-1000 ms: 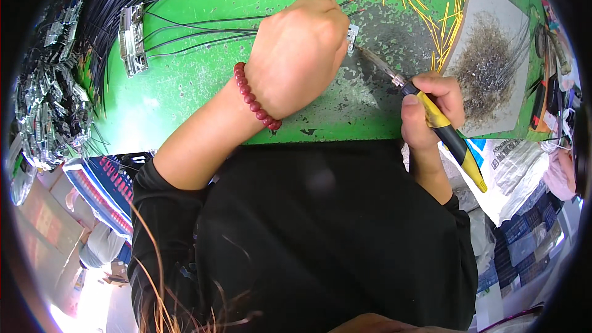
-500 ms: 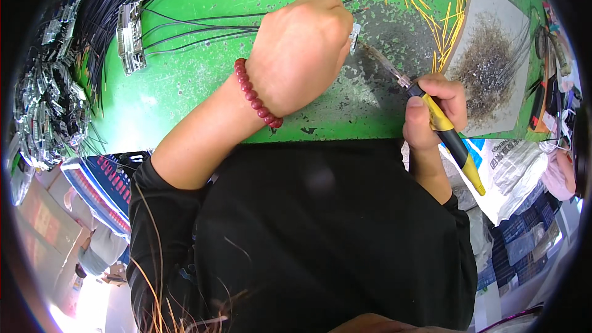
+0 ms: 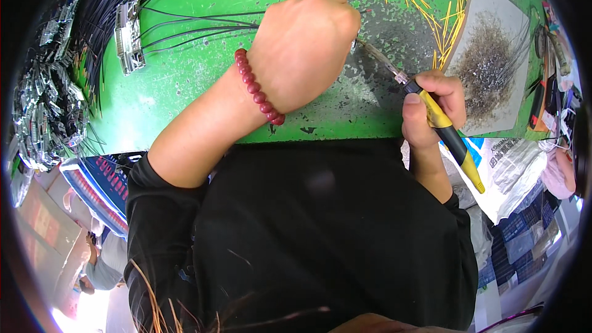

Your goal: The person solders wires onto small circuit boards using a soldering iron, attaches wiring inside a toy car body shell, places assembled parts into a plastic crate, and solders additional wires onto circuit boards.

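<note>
My left hand [image 3: 305,49], a bracelet of dark red beads at its wrist, is closed over several thin black wires [image 3: 203,23]. The wires run left to a silvery metal strip [image 3: 129,37] lying on the bench. A small silvery part [image 3: 353,44] just shows at the hand's right edge; my hand hides most of it. My right hand [image 3: 433,108] grips a yellow and black soldering iron [image 3: 439,118] like a pen. Its tip points up and left, right by the small part; I cannot tell whether they touch.
A pile of silvery metal parts [image 3: 49,111] and a bundle of black wires [image 3: 114,0] lie at the left of the green bench [image 3: 185,92]. Yellow wires [image 3: 453,24] are scattered at the far right, beside a grey board [image 3: 493,55] with dark residue. Tools [image 3: 546,68] lie beyond it.
My left hand has shifted slightly up and right and now covers more of the small silvery part. The metal strip has slid a little left. The soldering iron has barely moved.
</note>
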`<action>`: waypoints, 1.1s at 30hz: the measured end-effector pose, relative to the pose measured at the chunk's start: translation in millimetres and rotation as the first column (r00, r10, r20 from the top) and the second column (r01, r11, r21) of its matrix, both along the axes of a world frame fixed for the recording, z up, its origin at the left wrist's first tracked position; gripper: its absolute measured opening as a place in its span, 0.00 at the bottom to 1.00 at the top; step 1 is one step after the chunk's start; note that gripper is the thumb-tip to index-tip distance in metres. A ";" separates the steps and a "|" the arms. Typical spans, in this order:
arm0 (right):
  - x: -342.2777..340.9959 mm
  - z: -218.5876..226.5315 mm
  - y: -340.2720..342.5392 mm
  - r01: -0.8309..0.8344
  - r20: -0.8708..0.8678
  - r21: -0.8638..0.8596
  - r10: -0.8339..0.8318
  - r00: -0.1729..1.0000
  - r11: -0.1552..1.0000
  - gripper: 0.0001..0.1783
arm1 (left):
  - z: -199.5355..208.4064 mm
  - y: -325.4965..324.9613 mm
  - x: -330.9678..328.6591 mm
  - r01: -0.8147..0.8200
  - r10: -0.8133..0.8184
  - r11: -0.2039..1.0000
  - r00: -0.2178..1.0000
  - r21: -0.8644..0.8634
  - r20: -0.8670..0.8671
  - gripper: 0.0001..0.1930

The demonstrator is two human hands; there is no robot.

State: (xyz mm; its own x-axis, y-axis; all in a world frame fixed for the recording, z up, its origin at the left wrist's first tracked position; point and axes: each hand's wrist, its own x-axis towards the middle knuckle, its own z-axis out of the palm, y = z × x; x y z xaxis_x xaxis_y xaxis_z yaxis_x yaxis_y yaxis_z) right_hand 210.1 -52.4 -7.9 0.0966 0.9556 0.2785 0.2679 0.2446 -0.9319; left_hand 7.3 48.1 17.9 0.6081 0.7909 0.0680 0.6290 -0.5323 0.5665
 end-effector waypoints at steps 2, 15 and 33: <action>0.5 2.3 0.3 -0.005 0.010 -0.009 0.005 1.000 1.000 0.15 | -0.1 0.7 0.2 0.008 -0.008 1.000 1.000 -0.004 -0.021 0.05; 5.5 -5.4 -8.1 0.015 -0.118 0.040 -0.011 0.993 0.999 0.17 | 2.6 1.5 0.4 0.013 -0.013 1.000 0.999 0.006 -0.049 0.05; -29.0 12.7 70.6 -0.054 0.011 -0.158 0.056 0.998 0.986 0.22 | 5.4 13.1 -11.9 0.121 -0.112 0.992 0.969 -0.028 0.219 0.06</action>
State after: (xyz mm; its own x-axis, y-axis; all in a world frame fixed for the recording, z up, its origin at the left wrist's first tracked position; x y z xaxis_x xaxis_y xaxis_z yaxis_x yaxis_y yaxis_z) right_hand 181.1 18.1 4.7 0.0395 0.9914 0.1251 0.2729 0.1097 -0.9558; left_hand -4.5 61.2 23.2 0.6704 0.7204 0.1779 0.4237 -0.5685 0.7052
